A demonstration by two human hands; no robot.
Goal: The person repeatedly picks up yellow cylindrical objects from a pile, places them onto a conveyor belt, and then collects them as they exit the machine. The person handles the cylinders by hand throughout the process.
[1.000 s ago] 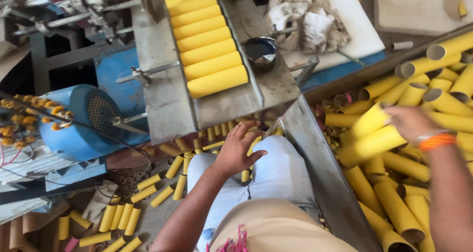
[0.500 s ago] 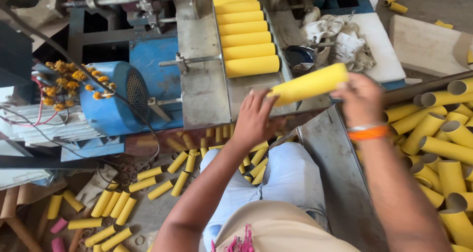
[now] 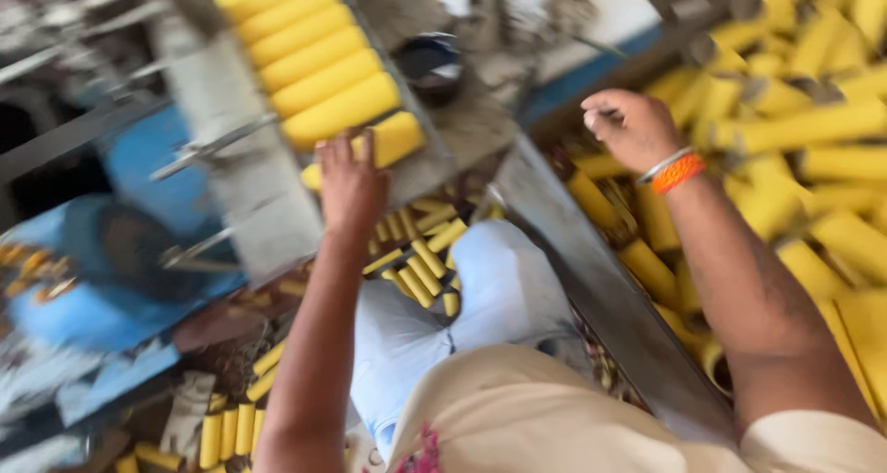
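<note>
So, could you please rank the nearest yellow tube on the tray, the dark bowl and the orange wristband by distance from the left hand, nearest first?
1. Yellow tube: under the left hand, at the tray's near end.
2. Dark bowl: up and to the right, beyond the tray.
3. Orange wristband: far right, on the other wrist by the tube pile.

Bright, even daylight; heavy motion blur across the whole frame.
Blur is strongest from 9 to 12 o'clock, where the blue machine (image 3: 102, 279) smears into streaks. The yellow tubes (image 3: 319, 76) at 11 o'clock are near overexposure. Shadows are soft and short. Both hands show only softened edges. No edge distortion is evident.
</note>
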